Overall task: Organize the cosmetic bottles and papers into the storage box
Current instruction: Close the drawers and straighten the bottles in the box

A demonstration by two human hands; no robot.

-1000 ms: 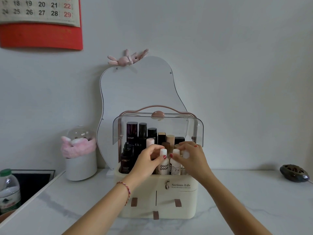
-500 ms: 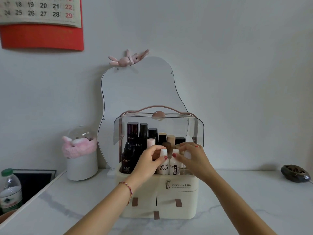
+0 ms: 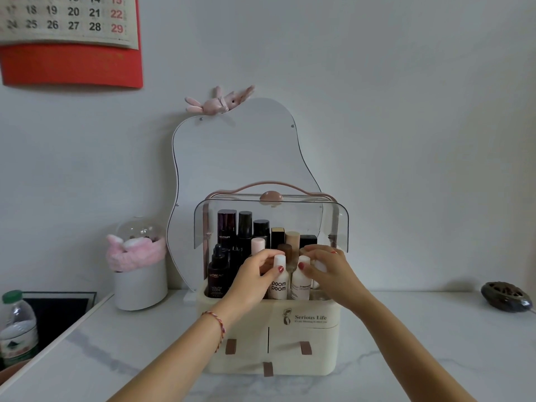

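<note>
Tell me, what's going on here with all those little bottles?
A person is tidying cosmetics into a cream storage box on a marble table. The box's clear lid is flipped up. Dark bottles stand along the back and left. The left hand grips the white "poom poom" bottle in the front row, and the right hand holds the white bottle beside it. No papers are in sight.

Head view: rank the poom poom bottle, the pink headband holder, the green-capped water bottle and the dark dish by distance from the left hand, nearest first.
1. poom poom bottle: at the left hand's fingertips, inside the storage box.
2. pink headband holder: left of the box.
3. green-capped water bottle: far left edge.
4. dark dish: far right; close to the water bottle's distance, so the order of 3 and 4 is uncertain.
</note>
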